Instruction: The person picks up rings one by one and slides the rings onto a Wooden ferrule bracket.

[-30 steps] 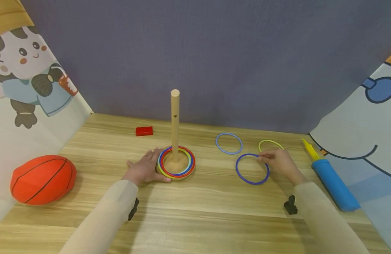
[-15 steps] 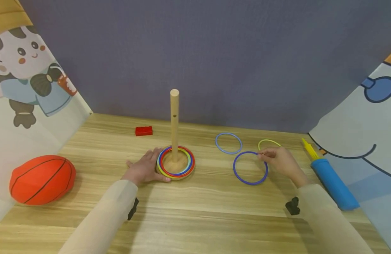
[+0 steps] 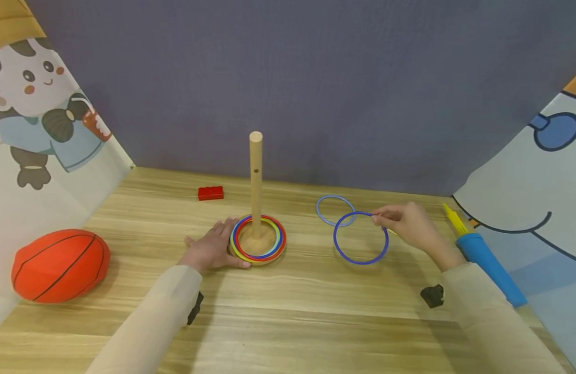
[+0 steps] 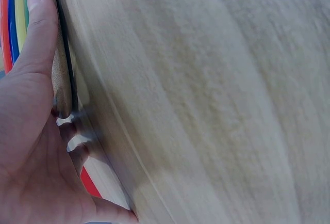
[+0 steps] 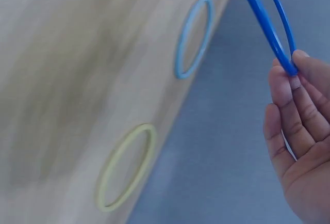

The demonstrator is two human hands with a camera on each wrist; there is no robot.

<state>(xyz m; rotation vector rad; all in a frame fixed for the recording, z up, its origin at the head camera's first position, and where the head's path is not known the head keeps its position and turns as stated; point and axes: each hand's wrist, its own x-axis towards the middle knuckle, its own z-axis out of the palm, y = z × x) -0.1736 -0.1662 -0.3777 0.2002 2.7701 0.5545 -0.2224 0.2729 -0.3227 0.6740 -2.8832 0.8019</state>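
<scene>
My right hand (image 3: 411, 226) pinches a dark blue ring (image 3: 361, 263) at its edge between thumb and fingertips. The ring is tilted and overlaps a light blue ring (image 3: 332, 196) in the head view. A yellow ring (image 5: 145, 127) lies on the table, mostly hidden behind the right hand in the head view. On the left, my left hand (image 3: 210, 249) holds the round wooden base (image 3: 257, 240) of a ring-toss stand, thumb along its front rim. Around its upright post (image 3: 255, 187) lie several red, blue, yellow and green rings (image 3: 284, 240).
A red toy brick (image 3: 210, 193) sits near the back edge. An orange ball with black lines (image 3: 61, 266) is at the left. A blue pump with a yellow nozzle (image 3: 489, 265) lies at the right, partly behind the right sleeve. A grey panel (image 3: 288, 93) closes the back.
My right hand has lifted the dark blue ring off the table, moving it slightly left and tilting it up. The left hand stays on the stand's base.
</scene>
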